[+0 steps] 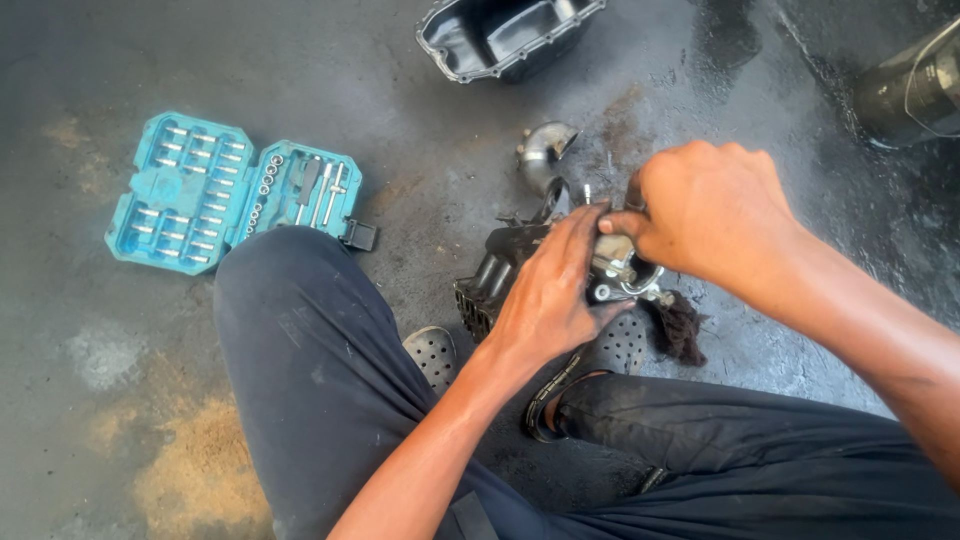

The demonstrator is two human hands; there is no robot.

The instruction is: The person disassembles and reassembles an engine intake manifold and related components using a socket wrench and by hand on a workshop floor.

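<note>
A greasy black engine part with a metal fitting on its right end lies on the concrete floor between my knees. My left hand lies over its top, fingers pressed on the metal fitting. My right hand is closed around the fitting from the right, thumb and fingers pinching it; what lies under the fingers is hidden. A curved metal pipe elbow sits just behind the part.
An open turquoise socket set case lies on the floor at left. A black oil pan rests at the top. A dark rag lies by my sandalled feet. A dark container stands top right.
</note>
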